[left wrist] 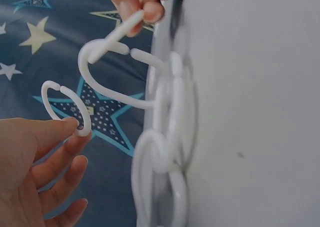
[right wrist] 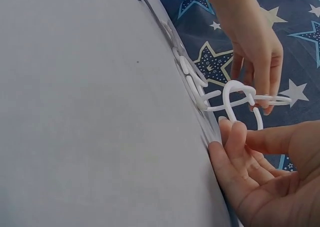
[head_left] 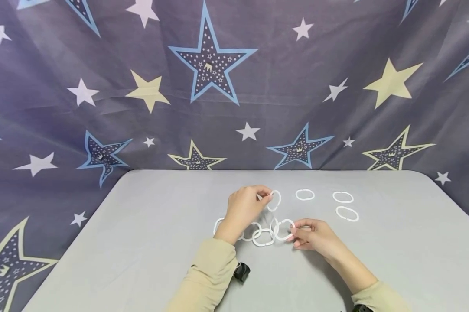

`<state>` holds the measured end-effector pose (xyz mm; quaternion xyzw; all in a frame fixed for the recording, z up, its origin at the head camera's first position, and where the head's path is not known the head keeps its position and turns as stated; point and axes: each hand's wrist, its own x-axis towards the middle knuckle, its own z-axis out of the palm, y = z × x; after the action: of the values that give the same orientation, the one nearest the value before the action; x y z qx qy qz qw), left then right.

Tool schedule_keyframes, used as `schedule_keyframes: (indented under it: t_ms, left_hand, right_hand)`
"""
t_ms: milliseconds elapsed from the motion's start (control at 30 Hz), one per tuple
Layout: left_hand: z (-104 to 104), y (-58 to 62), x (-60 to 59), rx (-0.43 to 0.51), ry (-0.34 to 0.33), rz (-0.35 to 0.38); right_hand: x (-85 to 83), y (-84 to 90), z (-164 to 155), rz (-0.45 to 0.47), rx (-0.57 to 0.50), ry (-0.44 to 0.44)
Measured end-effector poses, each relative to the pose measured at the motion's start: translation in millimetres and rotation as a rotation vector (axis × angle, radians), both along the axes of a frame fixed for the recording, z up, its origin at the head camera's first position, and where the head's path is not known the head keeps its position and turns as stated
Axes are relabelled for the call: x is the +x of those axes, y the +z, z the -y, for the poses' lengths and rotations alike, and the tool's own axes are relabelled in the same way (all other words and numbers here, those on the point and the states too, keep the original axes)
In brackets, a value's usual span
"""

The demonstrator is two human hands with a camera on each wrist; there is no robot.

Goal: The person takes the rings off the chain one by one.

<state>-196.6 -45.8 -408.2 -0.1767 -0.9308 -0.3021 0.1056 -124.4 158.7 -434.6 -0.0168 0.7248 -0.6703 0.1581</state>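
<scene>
White plastic oval C-links, each with a small gap, are the things handled. My left hand (head_left: 243,207) pinches a single link (head_left: 280,200) between thumb and fingertips, raised over the table; the left wrist view shows this link (left wrist: 86,107) with its gap at the top. Lower and to the right, my right hand (head_left: 316,236) pinches the end link (head_left: 284,239) of a chain. That end link (right wrist: 227,99) is raised in the right wrist view and hooks into the neighbouring one. Leftward runs the rest of the chain (head_left: 263,245), partly hidden behind the left wrist.
Three loose white links lie on the grey table (head_left: 141,242): one link (head_left: 305,199) beyond the right hand, and a far link (head_left: 343,202) and a nearer link (head_left: 352,220) at the right. A star-patterned curtain (head_left: 234,121) rises behind the table's back edge.
</scene>
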Motion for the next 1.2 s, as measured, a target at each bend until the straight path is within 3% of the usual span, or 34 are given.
schedule_keyframes:
  t_ms: [267, 433, 700, 1200]
  left_hand:
    - [-13, 1.1, -2.7, -0.016, -0.016, -0.024]
    - [-11, -0.5, -1.9, -0.039, -0.017, -0.030]
    - [-1, 2.8, -8.1, -0.164, -0.016, 0.004]
    - [-13, 32.6, -28.1, -0.390, -0.114, 0.031]
  right_hand:
    - [-0.9, -0.8, -2, -0.003, 0.033, -0.023]
    - [-2.6, -3.8, 2, -0.007, 0.009, -0.004]
    - [-0.7, -5.7, 12, -0.004, -0.006, -0.004]
    - [0.9, -0.8, 6, 0.017, 0.030, -0.058]
